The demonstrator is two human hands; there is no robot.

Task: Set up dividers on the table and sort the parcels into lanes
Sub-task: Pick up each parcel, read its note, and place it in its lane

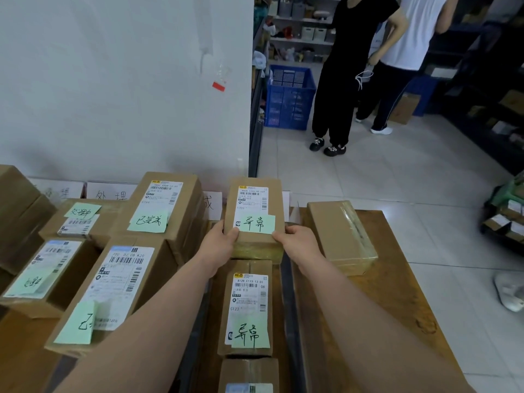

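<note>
"异常" on green note (pixel 256 224) of parcel (pixel 276 199)

Brown wooden table (pixel 397 293). On top: taped plain carton (pixel 341 236) at right; dark divider strip (pixel 289 307) beside labelled parcel (pixel 249 307) with green note; second parcel (pixel 249 375) just nearer; further labelled cartons (pixel 113 285) at left; white paper signs (pixel 110 191) along far edge.

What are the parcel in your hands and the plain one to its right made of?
Held parcel: matte brown cardboard, by its dull look, with a white paper label and green paper note. Plain parcel: cardboard too, apparently, but wrapped in glossy clear tape catching light.
</note>
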